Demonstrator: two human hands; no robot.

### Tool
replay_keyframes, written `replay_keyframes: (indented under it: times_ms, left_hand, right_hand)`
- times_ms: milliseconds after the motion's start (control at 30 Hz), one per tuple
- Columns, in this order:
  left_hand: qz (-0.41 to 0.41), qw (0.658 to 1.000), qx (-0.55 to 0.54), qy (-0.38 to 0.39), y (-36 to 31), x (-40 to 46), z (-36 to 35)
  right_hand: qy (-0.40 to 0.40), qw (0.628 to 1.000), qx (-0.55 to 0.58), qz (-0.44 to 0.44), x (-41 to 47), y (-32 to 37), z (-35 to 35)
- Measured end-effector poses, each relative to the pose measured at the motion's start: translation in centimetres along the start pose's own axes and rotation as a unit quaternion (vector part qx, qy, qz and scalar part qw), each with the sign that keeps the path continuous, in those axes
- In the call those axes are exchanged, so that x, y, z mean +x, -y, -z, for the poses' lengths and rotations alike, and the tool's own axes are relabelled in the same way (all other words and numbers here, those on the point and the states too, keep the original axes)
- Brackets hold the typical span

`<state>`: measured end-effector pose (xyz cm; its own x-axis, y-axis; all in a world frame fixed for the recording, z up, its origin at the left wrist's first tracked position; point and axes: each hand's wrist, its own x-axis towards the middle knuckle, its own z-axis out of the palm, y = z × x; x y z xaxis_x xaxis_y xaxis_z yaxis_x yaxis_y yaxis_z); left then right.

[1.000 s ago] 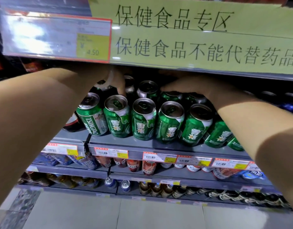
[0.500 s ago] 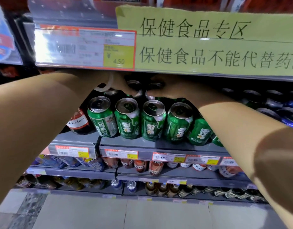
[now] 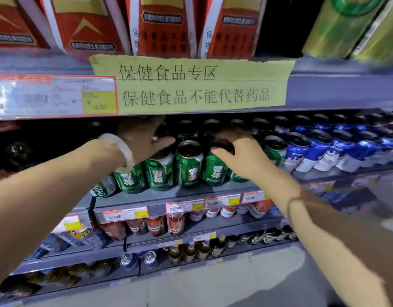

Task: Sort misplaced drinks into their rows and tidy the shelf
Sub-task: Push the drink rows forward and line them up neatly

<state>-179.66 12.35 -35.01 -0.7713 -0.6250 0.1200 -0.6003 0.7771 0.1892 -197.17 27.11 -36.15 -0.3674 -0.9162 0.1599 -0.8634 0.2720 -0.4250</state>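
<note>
Both hands are reaching into the row of green cans (image 3: 189, 165) standing on the middle shelf (image 3: 169, 196), right at the centre of the view. The left hand (image 3: 144, 140) is coming in from eight o'clock, a pale bangle (image 3: 122, 149) sitting on its wrist; its palm is lying over the top of a green can and its fingers are stretching back into the dark, so whether they are curling round a can cannot be told. The right hand (image 3: 242, 156) is entering from four o'clock, its fingers spreading over the lid and side of another green can; a firm grasp cannot be made out.

Between the two hands one green can is standing free with its lid showing. At the left end of the row, toward eight o'clock, a can with different lettering (image 3: 102, 189) is leaning beside the others. Toward three o'clock, blue and white cans (image 3: 324, 151) are filling the same shelf.

Overhead at twelve o'clock, the upper shelf edge is carrying a yellow-green paper sign (image 3: 195, 85) and a price label (image 3: 58, 96), and this edge is hanging low over the cans, hiding the left fingertips. Red cartons (image 3: 164, 25) are standing above it. Toward six o'clock, lower shelves are holding red cans (image 3: 155, 224) and brown bottles (image 3: 204, 249).
</note>
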Motion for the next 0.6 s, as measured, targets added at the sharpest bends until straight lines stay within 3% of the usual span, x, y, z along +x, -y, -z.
replay_keyframes:
  times_ms: [100,200,433,600]
  left_hand:
    - [-0.108,0.993,-0.011,0.048,-4.9,-0.9,-1.1]
    - [-0.162,0.98,-0.032,0.115,-10.1,-0.3,-2.6]
    - [-0.15,0.979,-0.06,0.126,-18.2,3.6,-5.6]
    - [-0.141,0.982,-0.086,0.086,-24.4,7.0,-7.1]
  right_hand:
    - [-0.018,0.999,-0.005,-0.036,-3.3,-2.7,1.2]
    - [-0.03,0.998,0.005,-0.053,-5.0,-5.1,3.1]
    - [0.015,0.99,0.002,-0.142,-7.6,-13.8,8.8]
    - [0.012,0.992,-0.036,-0.12,-6.9,-20.5,11.5]
